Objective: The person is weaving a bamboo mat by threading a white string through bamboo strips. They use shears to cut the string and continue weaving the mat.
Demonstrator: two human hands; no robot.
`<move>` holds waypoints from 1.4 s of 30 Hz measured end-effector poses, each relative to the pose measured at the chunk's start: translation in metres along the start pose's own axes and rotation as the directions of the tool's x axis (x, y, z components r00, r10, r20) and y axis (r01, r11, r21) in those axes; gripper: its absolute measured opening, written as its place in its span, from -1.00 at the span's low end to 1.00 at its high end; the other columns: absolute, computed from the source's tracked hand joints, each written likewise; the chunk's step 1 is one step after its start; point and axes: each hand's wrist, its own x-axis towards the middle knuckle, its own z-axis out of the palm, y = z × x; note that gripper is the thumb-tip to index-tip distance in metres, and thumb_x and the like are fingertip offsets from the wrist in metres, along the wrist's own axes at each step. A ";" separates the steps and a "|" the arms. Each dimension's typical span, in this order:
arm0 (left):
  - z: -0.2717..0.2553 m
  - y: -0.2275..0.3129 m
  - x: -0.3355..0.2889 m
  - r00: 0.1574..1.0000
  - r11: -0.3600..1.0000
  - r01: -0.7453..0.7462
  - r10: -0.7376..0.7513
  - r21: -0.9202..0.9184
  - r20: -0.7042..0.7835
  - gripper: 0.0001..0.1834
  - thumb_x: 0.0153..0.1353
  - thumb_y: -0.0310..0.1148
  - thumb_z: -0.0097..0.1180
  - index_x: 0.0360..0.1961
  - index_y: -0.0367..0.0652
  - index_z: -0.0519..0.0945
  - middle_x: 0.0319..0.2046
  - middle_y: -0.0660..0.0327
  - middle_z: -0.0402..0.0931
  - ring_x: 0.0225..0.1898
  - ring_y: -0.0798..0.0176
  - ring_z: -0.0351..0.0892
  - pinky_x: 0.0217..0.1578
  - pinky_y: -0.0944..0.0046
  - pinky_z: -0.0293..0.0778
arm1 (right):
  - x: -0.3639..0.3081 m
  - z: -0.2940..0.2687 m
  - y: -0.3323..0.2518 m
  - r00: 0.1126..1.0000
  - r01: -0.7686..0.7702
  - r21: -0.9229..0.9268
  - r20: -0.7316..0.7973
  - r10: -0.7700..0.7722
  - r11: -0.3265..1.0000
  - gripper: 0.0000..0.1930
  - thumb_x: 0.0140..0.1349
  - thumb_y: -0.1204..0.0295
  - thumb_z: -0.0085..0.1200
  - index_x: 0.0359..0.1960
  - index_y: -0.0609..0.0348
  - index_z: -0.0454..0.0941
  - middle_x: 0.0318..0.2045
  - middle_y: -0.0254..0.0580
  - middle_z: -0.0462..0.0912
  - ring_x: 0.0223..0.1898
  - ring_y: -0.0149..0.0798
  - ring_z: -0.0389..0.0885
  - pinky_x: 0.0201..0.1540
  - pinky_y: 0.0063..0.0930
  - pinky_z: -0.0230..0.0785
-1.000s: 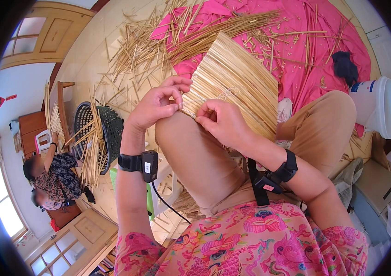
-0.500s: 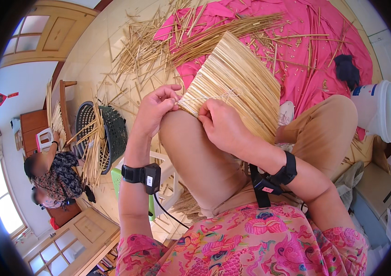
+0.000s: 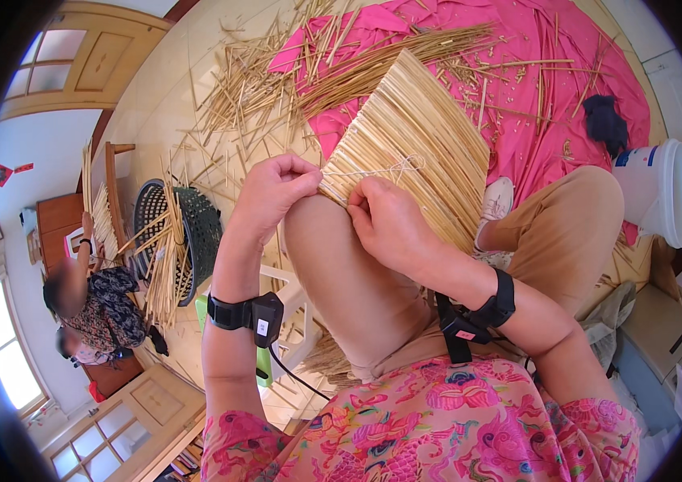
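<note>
A fan-shaped mat of straw stalks point(image 3: 429, 136) laid side by side rests against my bent knee, its narrow edge near my hands. My left hand point(image 3: 278, 191) is closed in a pinch at the mat's left corner, gripping a thin white string point(image 3: 357, 173). The string runs rightward over the stalks and ends in a loose, tangled loop on the mat. My right hand point(image 3: 389, 218) lies at the mat's near edge, fingers curled and thumb pressed in. Whatever is between those fingertips is hidden.
Loose stalks point(image 3: 249, 96) litter the floor and a pink cloth point(image 3: 518, 48). At right stands a white bucket point(image 3: 662, 193) by a dark cloth point(image 3: 604, 122). Left are a dark green basket point(image 3: 200, 233) with stalks and another person point(image 3: 112, 301). A stool point(image 3: 297, 337) stands beside my leg.
My left hand has shifted slightly right, its fingers now more folded together on the string. The mat has tilted a little, its far tip moving up and right. My right hand has barely moved.
</note>
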 end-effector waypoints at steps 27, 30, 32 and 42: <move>-0.020 -0.009 0.012 0.959 0.927 0.190 -0.105 -0.324 0.263 -0.83 0.27 -0.48 0.20 -0.13 -0.29 0.60 -0.23 0.24 0.63 -0.17 0.42 0.63 0.00 0.43 0.53 | 0.003 0.005 0.004 0.992 -0.005 0.184 -0.122 0.028 0.983 -0.93 0.15 0.57 0.18 -0.39 0.31 0.54 -0.40 0.05 0.62 -0.34 0.06 0.61 -0.26 -0.17 0.46; -0.020 -0.011 0.011 0.965 0.928 0.173 -0.094 -0.329 0.244 -0.82 0.26 -0.47 0.24 -0.15 -0.31 0.62 -0.25 0.22 0.63 -0.20 0.41 0.62 -0.06 0.42 0.53 | 0.003 0.007 0.004 0.991 0.004 0.174 -0.136 0.020 0.985 -0.93 0.15 0.57 0.18 -0.39 0.31 0.55 -0.40 0.05 0.63 -0.34 0.05 0.61 -0.26 -0.18 0.46; -0.018 -0.011 0.010 0.970 0.933 0.160 -0.089 -0.322 0.226 -0.82 0.25 -0.46 0.26 -0.16 -0.31 0.62 -0.26 0.21 0.63 -0.22 0.41 0.61 -0.10 0.41 0.53 | 0.005 0.007 0.000 0.988 0.013 0.181 -0.153 0.016 0.983 -0.93 0.14 0.57 0.18 -0.39 0.31 0.55 -0.39 0.06 0.63 -0.34 0.06 0.62 -0.26 -0.18 0.47; -0.013 -0.013 0.008 0.984 0.955 0.128 -0.089 -0.267 0.153 -0.83 0.24 -0.43 0.28 -0.21 -0.29 0.63 -0.31 0.25 0.61 -0.26 0.43 0.56 -0.16 0.43 0.50 | -0.002 -0.008 0.015 0.997 -0.070 0.358 -0.015 0.080 0.931 -0.81 0.10 0.54 0.32 -0.28 0.31 0.59 -0.41 -0.16 0.64 -0.46 -0.32 0.61 -0.35 -0.46 0.49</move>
